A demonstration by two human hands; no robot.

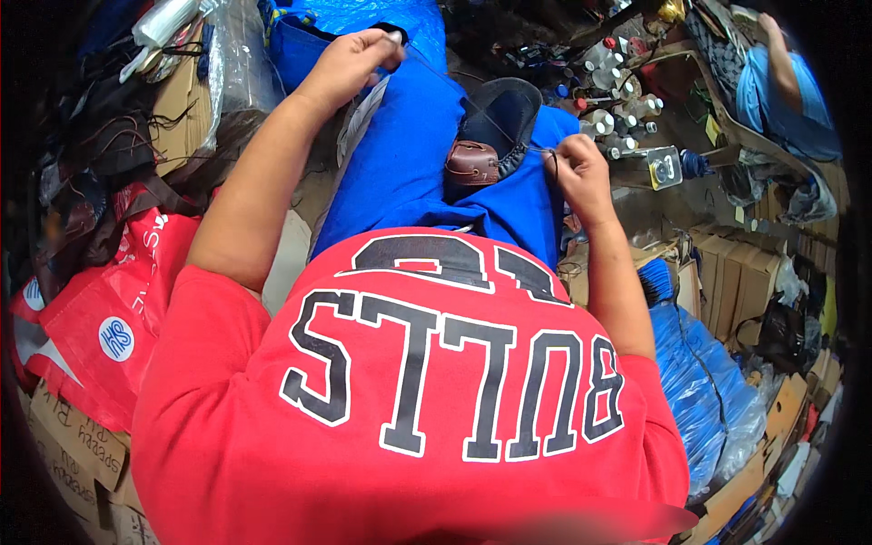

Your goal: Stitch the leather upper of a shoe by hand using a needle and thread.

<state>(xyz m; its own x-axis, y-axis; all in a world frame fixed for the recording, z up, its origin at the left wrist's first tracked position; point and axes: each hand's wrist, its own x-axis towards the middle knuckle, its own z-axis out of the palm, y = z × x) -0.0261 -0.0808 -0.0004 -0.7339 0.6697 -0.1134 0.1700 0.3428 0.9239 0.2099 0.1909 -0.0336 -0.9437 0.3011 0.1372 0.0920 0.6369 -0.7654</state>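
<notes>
1. Dark shoe, brown leather end toward the wearer, sits between blue-trousered thighs; probably wedged so both hands stay free.
2. Right hand, just right of shoe: fingers pinching dark thread, likely for tension.
3. Left hand, beyond shoe to its left: pinching thread's other run, pulled wide, presumably taking up slack.
4. Bottles stand right of shoe, presumably for reach.

Item in left fingers unclear, co-worker cut off
</notes>
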